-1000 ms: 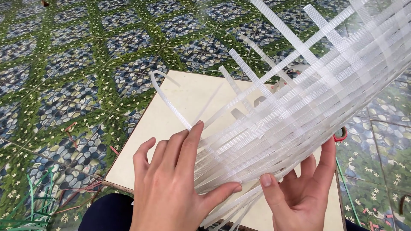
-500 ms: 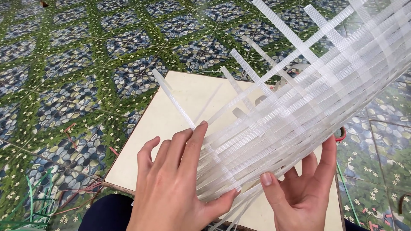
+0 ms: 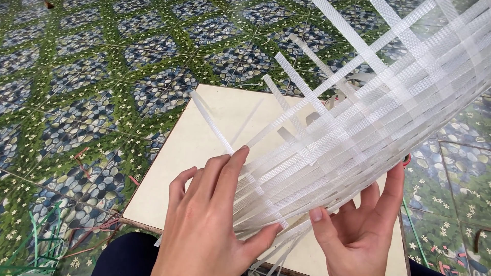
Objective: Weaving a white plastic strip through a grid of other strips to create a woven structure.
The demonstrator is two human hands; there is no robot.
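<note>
Head view: both hands, left point(image 3: 212, 225) and right point(image 3: 358, 230), pinching white woven strips point(image 3: 368, 117) over cream board point(image 3: 204, 148).

The woven sheet of white plastic straps point(image 3: 368, 128) is cut off by the top and right edges, while the board's point(image 3: 204, 133) far right corner beneath it is hidden from view.

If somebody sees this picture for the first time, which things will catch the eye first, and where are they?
First, the woven sheet of translucent white plastic strips sweeping from the upper right down to the lower centre. Both hands pinch its near edge: the left hand lies flat on top, the right hand cups it from below. Beneath lie a cream board and a green-and-blue patterned tile floor.
</note>
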